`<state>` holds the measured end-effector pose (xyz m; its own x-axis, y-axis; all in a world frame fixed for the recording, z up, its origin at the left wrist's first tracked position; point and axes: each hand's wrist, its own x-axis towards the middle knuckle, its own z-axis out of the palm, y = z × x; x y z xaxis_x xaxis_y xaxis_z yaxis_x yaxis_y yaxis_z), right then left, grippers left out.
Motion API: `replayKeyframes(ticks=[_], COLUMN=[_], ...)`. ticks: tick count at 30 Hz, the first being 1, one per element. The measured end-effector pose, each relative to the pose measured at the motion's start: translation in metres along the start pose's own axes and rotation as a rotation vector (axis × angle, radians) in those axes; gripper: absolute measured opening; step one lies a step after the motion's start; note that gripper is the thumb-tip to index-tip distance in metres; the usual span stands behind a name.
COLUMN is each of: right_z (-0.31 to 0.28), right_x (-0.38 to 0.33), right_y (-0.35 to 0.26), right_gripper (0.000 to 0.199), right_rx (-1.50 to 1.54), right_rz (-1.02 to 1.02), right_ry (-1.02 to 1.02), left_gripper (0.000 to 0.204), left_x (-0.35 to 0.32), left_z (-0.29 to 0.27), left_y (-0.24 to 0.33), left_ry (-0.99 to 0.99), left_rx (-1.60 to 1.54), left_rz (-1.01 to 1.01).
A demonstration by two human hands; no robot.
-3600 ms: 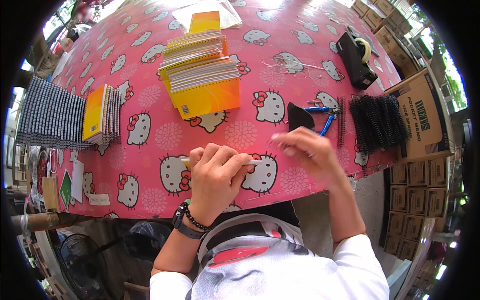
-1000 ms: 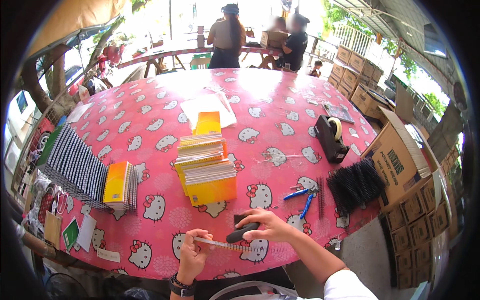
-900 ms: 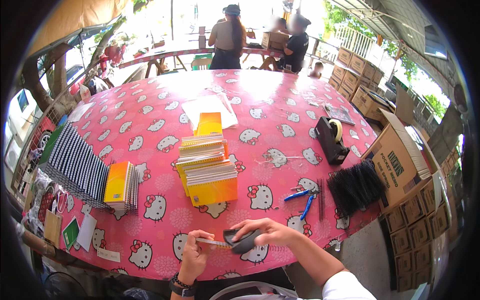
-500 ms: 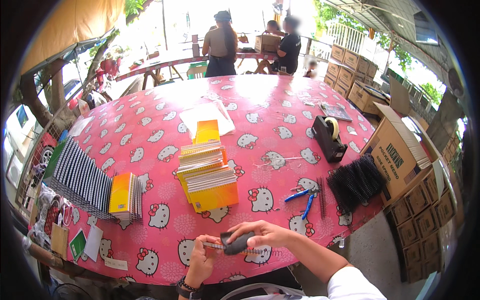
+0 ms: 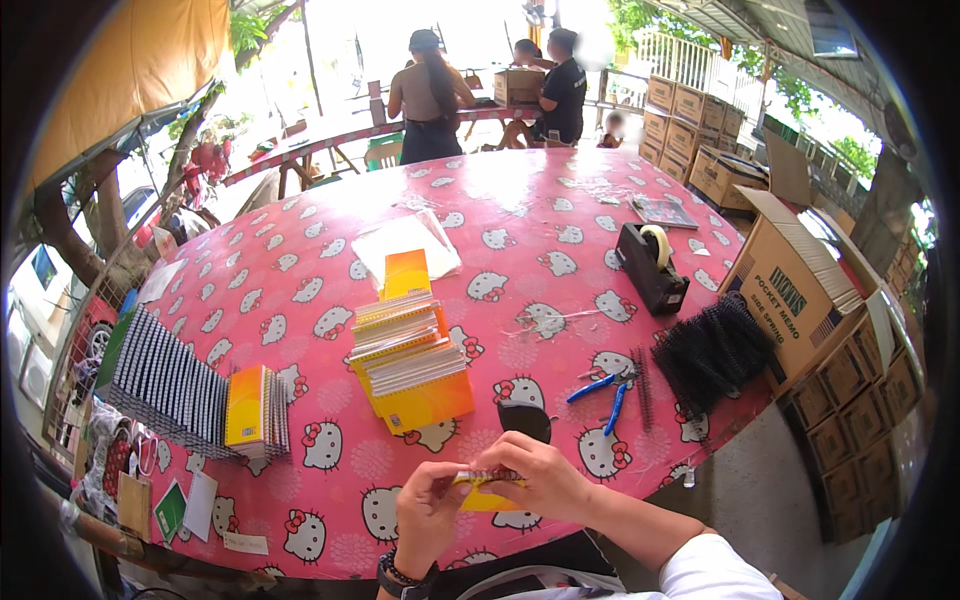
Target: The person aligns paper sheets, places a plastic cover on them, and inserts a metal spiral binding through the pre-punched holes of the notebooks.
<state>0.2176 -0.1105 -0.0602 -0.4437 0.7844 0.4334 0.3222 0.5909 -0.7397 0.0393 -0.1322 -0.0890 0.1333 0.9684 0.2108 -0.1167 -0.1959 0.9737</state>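
Near the table's front edge I hold a small yellow spiral memo pad (image 5: 490,499), its coil edge turned up. My left hand (image 5: 428,506) pinches its left end; my right hand (image 5: 542,478) closes over the coil and right end, hiding part of it. Just beyond my right fingers lies a dark block-like object (image 5: 526,421), its kind unclear. Ahead stands a leaning stack of yellow-orange spiral pads (image 5: 425,395). Blue-handled pliers (image 5: 612,405) and thin loose coils (image 5: 642,392) lie to the right, beside a heap of black spiral coils (image 5: 712,352).
At left are a long row of spiral-bound pads (image 5: 165,375) and a shorter yellow stack (image 5: 245,408). A tape dispenser (image 5: 652,270) and an open carton (image 5: 790,290) stand at right. White sheets (image 5: 400,250) lie beyond the middle stack. Several people work at a far table.
My right hand has let go of the dark block, which now lies on the table beyond it. Those fingers have moved onto the pad's coil. The pad shows more of its yellow cover.
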Motion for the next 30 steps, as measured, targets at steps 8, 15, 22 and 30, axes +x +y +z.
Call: replayKeyframes(ticks=[8, 15, 22, 30], right_z=[0.006, 0.012, 0.026, 0.018], right_x=[0.004, 0.005, -0.001, 0.005], right_y=[-0.011, -0.014, -0.010, -0.018], right_gripper=[0.024, 0.020, 0.020, 0.021], right_rx=[0.064, 0.104, 0.217, 0.147], right_rz=[-0.072, -0.060, 0.050, 0.063], right_ry=[0.060, 0.134, 0.177, 0.105], left_gripper=[0.009, 0.010, 0.011, 0.013], left_x=[-0.003, -0.005, -0.009, -0.012], left_z=[-0.003, 0.001, -0.002, 0.003], left_y=[0.011, 0.013, 0.014, 0.017], left_ry=[0.119, 0.135, 0.144, 0.192], left_rx=[-0.065, 0.127, 0.283, 0.412], left_rz=[0.018, 0.127, 0.218, 0.331])
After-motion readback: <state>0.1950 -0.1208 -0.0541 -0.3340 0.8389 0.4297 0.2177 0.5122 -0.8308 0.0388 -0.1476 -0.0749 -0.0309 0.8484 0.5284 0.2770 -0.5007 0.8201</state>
